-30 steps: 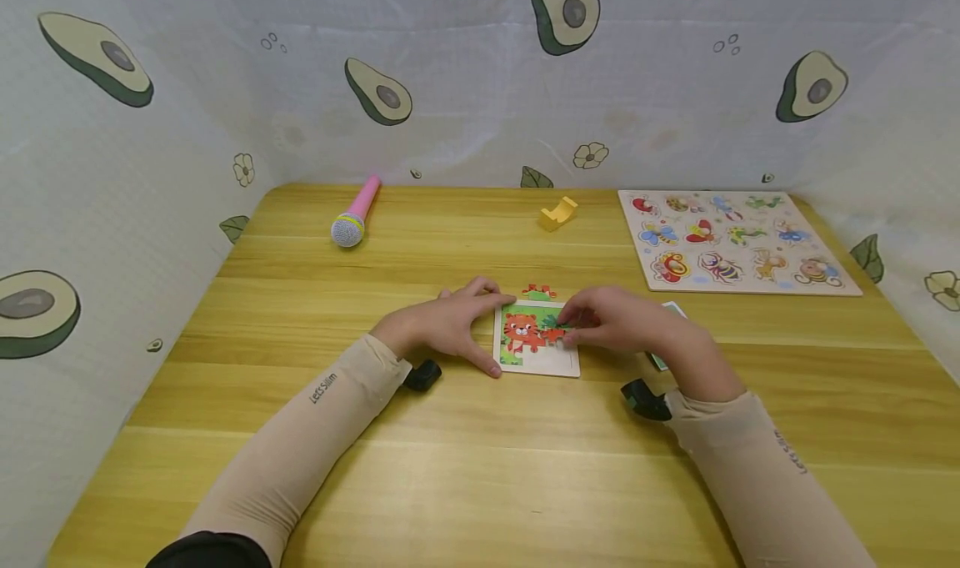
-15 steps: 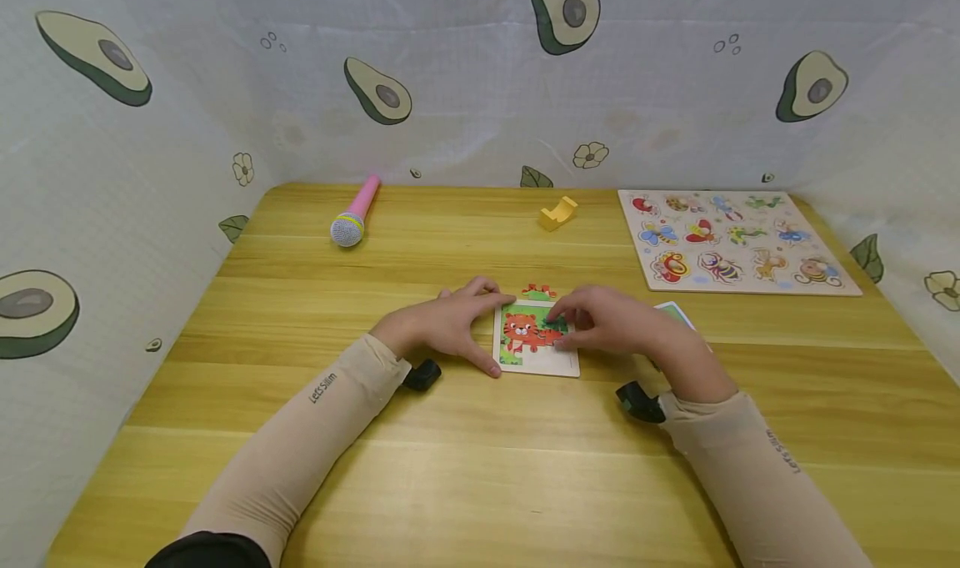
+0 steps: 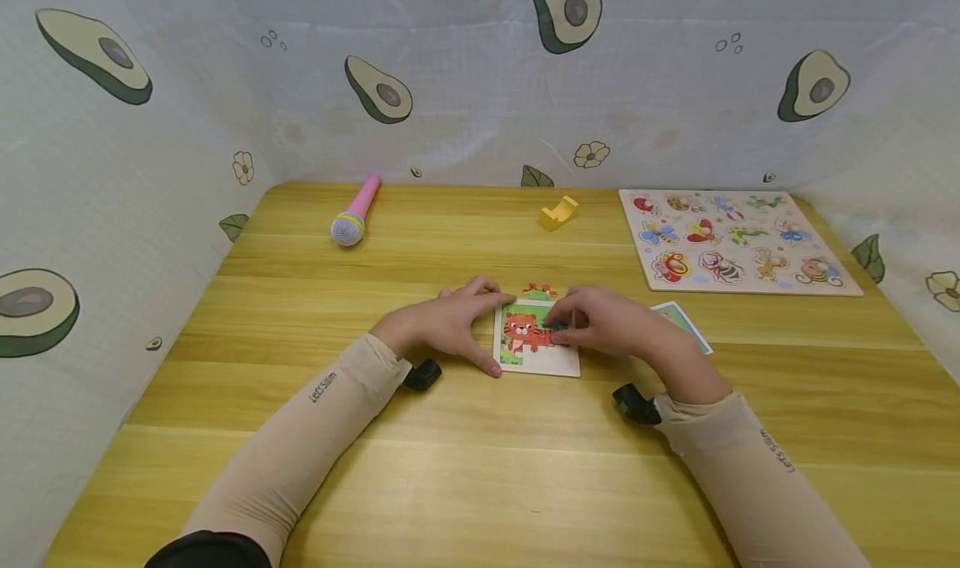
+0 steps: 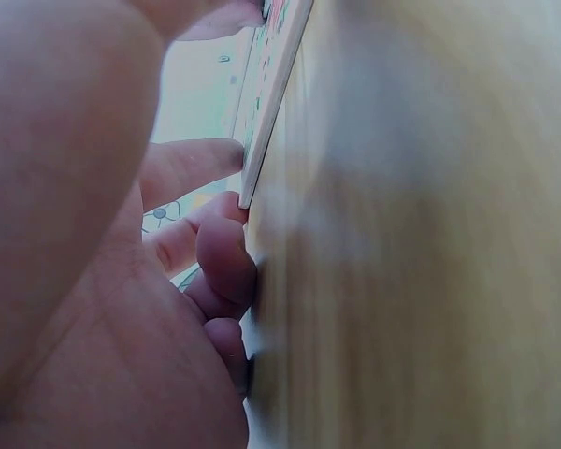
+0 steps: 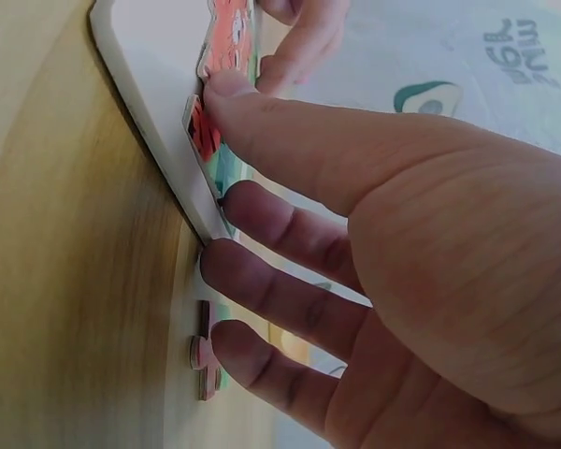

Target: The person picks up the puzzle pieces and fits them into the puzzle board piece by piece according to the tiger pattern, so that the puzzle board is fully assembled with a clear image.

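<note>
A small white-framed jigsaw board [image 3: 553,365] lies mid-table, its upper part filled with red tiger and green pieces [image 3: 519,328]; its lower right is bare white. My left hand [image 3: 453,326] rests at the board's left side, forefinger at the far corner and thumb at the near one. Over the board's right half, my right hand [image 3: 611,322] holds a red-and-green puzzle piece [image 5: 204,131] between thumb and fingers, against the tiger picture. Part of that piece is hidden by the fingers. Another loose puzzle piece [image 3: 540,290] lies just beyond the board's far edge.
A colourful card [image 3: 684,324] lies partly behind the right wrist. A large insect puzzle board [image 3: 738,283] is at the back right. A yellow curved block [image 3: 558,214] and a pink toy microphone [image 3: 356,216] stand farther back, before a patterned cloth [image 3: 465,67].
My right hand has moved slightly left, bringing the piece in beside the tiger's head so the red body joins up. More of the card shows behind the wrist. The left hand stays put.
</note>
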A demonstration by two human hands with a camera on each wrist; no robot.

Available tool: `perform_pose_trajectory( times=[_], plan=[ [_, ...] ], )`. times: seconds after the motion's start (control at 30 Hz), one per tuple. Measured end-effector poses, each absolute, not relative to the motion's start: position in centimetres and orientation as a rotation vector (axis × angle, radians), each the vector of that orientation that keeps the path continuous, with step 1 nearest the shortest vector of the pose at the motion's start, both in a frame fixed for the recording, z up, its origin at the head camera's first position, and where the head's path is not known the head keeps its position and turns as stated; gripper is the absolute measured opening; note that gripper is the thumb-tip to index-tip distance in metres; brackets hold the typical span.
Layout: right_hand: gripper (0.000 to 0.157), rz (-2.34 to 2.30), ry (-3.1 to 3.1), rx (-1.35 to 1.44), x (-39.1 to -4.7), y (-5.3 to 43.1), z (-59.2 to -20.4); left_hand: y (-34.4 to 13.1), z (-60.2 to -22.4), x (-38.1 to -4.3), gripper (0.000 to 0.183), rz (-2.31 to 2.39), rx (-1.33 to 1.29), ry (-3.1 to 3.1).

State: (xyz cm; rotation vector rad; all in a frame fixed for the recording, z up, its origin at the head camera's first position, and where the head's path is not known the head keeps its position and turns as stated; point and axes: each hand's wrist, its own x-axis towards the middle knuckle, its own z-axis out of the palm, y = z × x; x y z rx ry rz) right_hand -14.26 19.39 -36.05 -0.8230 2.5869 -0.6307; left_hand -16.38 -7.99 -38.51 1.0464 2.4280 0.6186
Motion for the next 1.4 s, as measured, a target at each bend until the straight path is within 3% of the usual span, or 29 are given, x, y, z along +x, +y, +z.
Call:
perform_pose_trajectory(
  times=[0.53,0.83,1.4],
  plan=[
    [0.009,-0.629,2.627,-0.850,-14.2,19.1,-36.1,-8.0,-38.6,-16.4,0.111,0.601,1.050,2.441],
    [0.022,-0.640,2.545,-0.820,-14.4,19.8,-35.8,-8.1,-38.5,-16.4,0.110,0.600,1.043,2.437],
    [0.027,-0.768,2.536,-0.671,-14.5,21.7,-35.3,-8.0,-38.6,-16.4,0.111,0.614,1.044,2.426]
  ],
)
